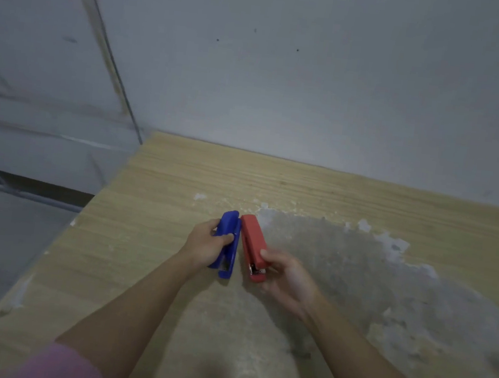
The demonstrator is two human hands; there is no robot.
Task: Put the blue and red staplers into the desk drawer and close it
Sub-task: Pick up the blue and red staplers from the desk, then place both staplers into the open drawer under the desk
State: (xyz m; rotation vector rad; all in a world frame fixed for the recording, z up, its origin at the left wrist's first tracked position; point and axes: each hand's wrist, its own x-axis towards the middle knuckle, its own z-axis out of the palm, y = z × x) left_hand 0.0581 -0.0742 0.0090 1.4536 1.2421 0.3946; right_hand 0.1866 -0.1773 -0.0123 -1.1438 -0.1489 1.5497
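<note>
Near the table's [149, 239] left edge, the left hand [204, 246] has its fingers clamped on the blue stapler [230, 233] and the right hand [289, 279] grips the red stapler [253, 239], so both seem picked up, while the drawer, unseen, awaits.

A blue plastic stapler [229, 242] and a red plastic stapler [253, 246] lie side by side, lengthwise and almost touching, above a pale wood-grain desk top [158, 209]. The blue one sits left, gripped around its middle; the red one sits right, held at its near end, where metal shows.
</note>
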